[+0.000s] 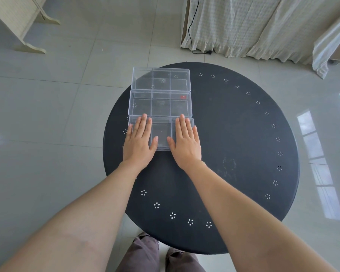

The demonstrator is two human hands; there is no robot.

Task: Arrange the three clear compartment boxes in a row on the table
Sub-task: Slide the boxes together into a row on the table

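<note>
The head view looks down on a round black table point(234, 134). Three clear boxes sit on its left part, in a line going away from the person. The far box point(161, 78) is at the back edge. The middle box point(160, 104) touches it. The near box point(161, 134) sits tight against the middle one.

The left hand point(138, 143) lies flat on the left part of the near box. The right hand point(185, 143) lies flat on its right part. The fingers on both hands are straight and close together, thumbs pointing in. They grip nothing; they just press down on top.

The job looks almost done. The step now seems to be nudging the near box so it lines up. Its right side sticks out a little past the middle box. To do this well, the person should push softly and evenly with both hands, so the box slides straight and does not bump the other two out of line.

Some things are hard to see. The hands cover the near box's side parts, so its walls there are hidden. The clear walls blend with the dark table. A small red thing point(183, 97) shows in the middle box, but what it is cannot be told.
</note>
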